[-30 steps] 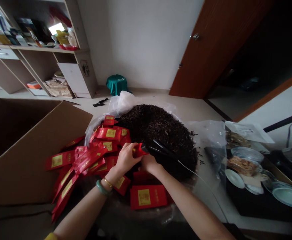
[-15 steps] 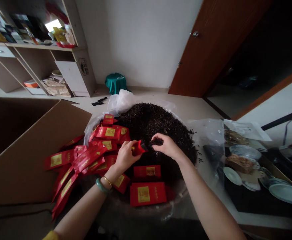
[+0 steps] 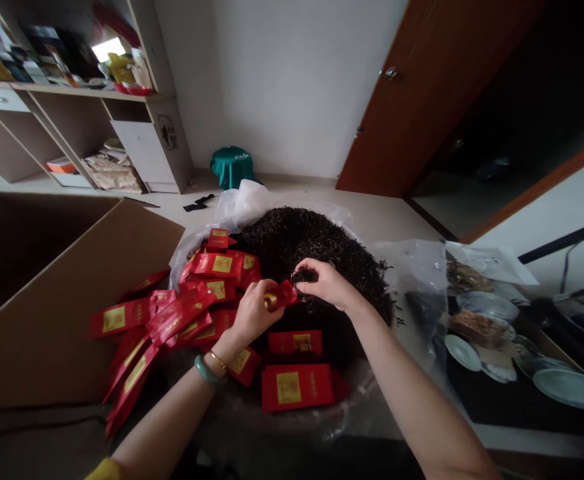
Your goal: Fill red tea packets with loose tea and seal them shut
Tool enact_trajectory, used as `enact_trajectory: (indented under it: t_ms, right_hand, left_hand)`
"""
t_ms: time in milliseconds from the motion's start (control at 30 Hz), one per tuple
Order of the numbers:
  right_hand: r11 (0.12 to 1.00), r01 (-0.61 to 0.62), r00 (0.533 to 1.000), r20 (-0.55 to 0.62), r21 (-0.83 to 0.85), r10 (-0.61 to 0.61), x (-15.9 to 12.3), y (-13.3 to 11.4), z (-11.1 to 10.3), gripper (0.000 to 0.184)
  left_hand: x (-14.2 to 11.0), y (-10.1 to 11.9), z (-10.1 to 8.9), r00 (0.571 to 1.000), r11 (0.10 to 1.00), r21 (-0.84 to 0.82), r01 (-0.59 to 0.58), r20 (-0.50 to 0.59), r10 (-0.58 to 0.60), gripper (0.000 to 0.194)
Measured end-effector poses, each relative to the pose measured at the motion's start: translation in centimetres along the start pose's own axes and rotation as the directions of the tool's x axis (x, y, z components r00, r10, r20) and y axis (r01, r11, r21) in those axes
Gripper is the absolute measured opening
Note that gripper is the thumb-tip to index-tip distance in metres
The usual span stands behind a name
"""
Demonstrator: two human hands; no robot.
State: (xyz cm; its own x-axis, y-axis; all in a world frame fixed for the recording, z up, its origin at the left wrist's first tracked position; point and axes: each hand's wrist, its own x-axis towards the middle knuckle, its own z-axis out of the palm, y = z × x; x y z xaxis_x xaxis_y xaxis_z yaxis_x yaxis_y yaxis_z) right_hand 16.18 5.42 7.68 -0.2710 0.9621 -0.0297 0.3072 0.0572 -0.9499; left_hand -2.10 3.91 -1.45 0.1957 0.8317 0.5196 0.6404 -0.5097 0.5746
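Observation:
My left hand (image 3: 257,309) is closed around a small red packet (image 3: 286,292), its mouth facing right. At that mouth, my right hand (image 3: 322,283) pinches some dark dried leaves (image 3: 299,275) that look like loose tea. Beneath and behind both hands lies a large heap of the same dark tea leaves (image 3: 342,243) in a round container lined with clear plastic (image 3: 249,200). Red packets with yellow labels (image 3: 217,265) are piled on the left of the heap. Two more, a larger red packet (image 3: 317,385) and a smaller one (image 3: 277,342), lie nearest me.
An open cardboard box (image 3: 72,293) stands at the left. On the right, a dark tray (image 3: 492,407) bears bowls and a pale oval dish (image 3: 572,389). Farther back are a shelf unit (image 3: 142,150), a green cloth-covered object (image 3: 232,167) and a brown door (image 3: 402,113).
My right hand has moved slightly left and up, bringing its pinch of tea leaves to the packet's mouth. The packet in my left hand has tilted a little; its dark opening shows less.

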Motion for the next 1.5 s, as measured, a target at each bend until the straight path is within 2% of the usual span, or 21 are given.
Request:
enact_trajectory:
  t_ms: [233,333,533,633,733,800,967,1067,1133,1300,1400,1500]
  right_hand:
    - [0.99,-0.094,0.996,0.01,0.109,0.093,0.0,-0.1,-0.2,0.026]
    - [0.989,-0.098,0.995,0.027,0.109,0.096,0.1,0.0,0.1,0.026]
    - [0.983,-0.085,0.994,0.075,0.161,0.074,0.3,0.0,0.6,0.028]
    - [0.994,-0.04,0.998,0.059,0.1,0.034,0.4,-0.1,0.6,0.025]
    - [1.0,0.013,0.999,0.048,-0.026,-0.012,0.5,-0.2,0.6,0.023]
    - [0.996,0.033,0.998,0.061,-0.085,-0.028,0.5,-0.3,0.7,0.022]
    - [0.977,0.082,0.994,0.086,-0.197,-0.066,0.5,-1.0,1.1,0.021]
    - [0.943,0.143,0.989,0.079,-0.3,-0.125,0.4,-1.5,1.4,0.021]
    - [0.92,0.156,0.988,0.069,-0.359,-0.141,0.4,-1.7,1.6,0.023]
    - [0.85,0.183,0.982,0.048,-0.494,-0.184,0.0,-1.7,1.8,0.034]
    - [0.845,0.175,0.982,0.028,-0.504,-0.187,-0.3,-1.9,1.8,0.039]
    - [0.813,0.18,0.983,0.073,-0.554,-0.167,-0.7,-2.6,1.9,0.027]
  left_hand:
    - [-0.2,0.2,0.1,0.999,0.999,0.015,-0.031,-0.044,0.031,0.06]
    - [-0.1,0.5,-0.3,0.993,0.991,0.066,-0.12,0.013,0.119,0.063]
    - [0.0,0.8,-1.1,0.968,0.966,0.141,-0.219,0.156,0.197,0.046]
    - [0.2,1.2,-1.9,0.958,0.961,0.165,-0.222,0.218,0.184,0.04]
    - [0.3,1.7,-2.8,0.939,0.954,0.183,-0.239,0.293,0.179,0.042]
    - [0.4,1.9,-3.2,0.934,0.942,0.219,-0.254,0.308,0.18,0.039]
    - [0.5,1.6,-3.0,0.961,0.932,0.271,-0.239,0.206,0.187,0.014]
    - [0.7,1.2,-2.8,0.968,0.96,0.148,-0.237,0.115,0.221,0.012]
    - [0.8,1.1,-2.6,0.977,0.977,0.047,-0.207,0.068,0.204,0.011]
    - [0.9,1.1,-2.2,0.989,0.98,-0.149,-0.135,0.031,0.141,0.009]
    - [0.9,1.2,-2.1,0.993,0.973,-0.203,-0.111,0.019,0.118,0.009]
    - [0.9,1.1,-2.1,0.992,0.965,-0.232,-0.122,0.002,0.126,0.009]
